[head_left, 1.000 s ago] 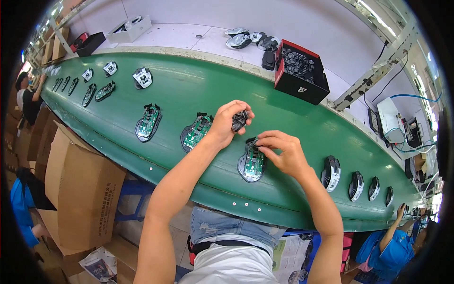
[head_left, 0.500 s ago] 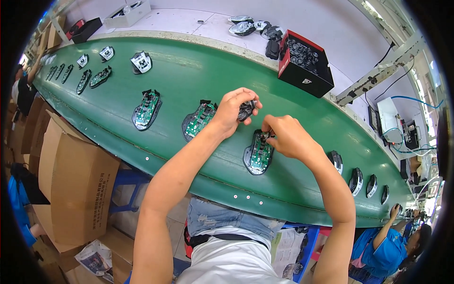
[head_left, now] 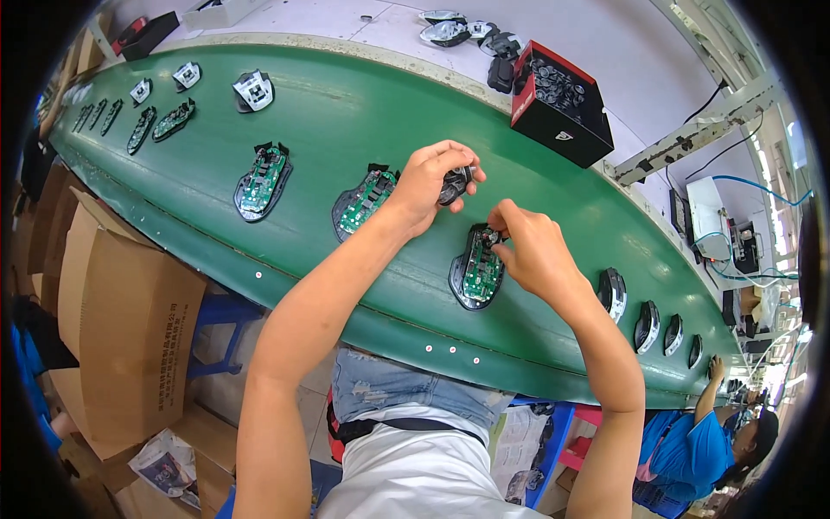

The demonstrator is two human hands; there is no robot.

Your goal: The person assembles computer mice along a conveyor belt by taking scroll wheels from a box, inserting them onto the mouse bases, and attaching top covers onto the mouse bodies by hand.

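Note:
Dark round scroll wheels (head_left: 456,185) are gathered in my left hand (head_left: 425,192), its fingers curled around them above the belt. My right hand (head_left: 534,246) pinches a small dark scroll wheel (head_left: 492,237) at the far end of a computer mouse base with a green circuit board (head_left: 481,275). The wheel's lower part is hidden by the fingers and the base. Partly behind my left wrist lies a second mouse base with a board (head_left: 361,204). Another such base (head_left: 262,183) rests farther left.
A green conveyor belt (head_left: 346,108) runs across the view. Beyond it stands a black-and-red box (head_left: 562,138) of scroll wheels, beside loose mouse shells (head_left: 447,34). Assembled mice (head_left: 647,327) line the right side; white top shells (head_left: 254,90) lie left. A co-worker (head_left: 692,450) sits at far right.
The whole view has shifted slightly, lifting the belt in the picture. My left hand still holds the wheels. The right thumb and fingers stay at the far end of the same mouse base.

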